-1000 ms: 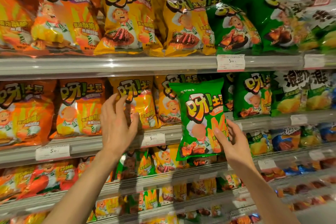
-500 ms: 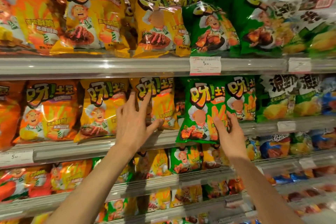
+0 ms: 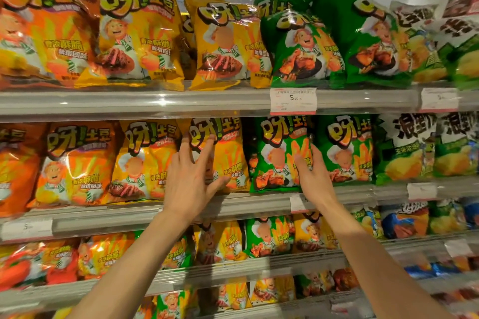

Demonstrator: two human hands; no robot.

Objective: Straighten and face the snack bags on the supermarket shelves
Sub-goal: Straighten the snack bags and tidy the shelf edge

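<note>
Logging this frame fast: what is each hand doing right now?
Left hand: open, fingers spread flat on the yellow bag.
Right hand: holding the green bag.

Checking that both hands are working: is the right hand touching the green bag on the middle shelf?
Touching. The head view shows the right hand laid against the front of the green bag, fingers overlapping its right edge with no gap.
</note>
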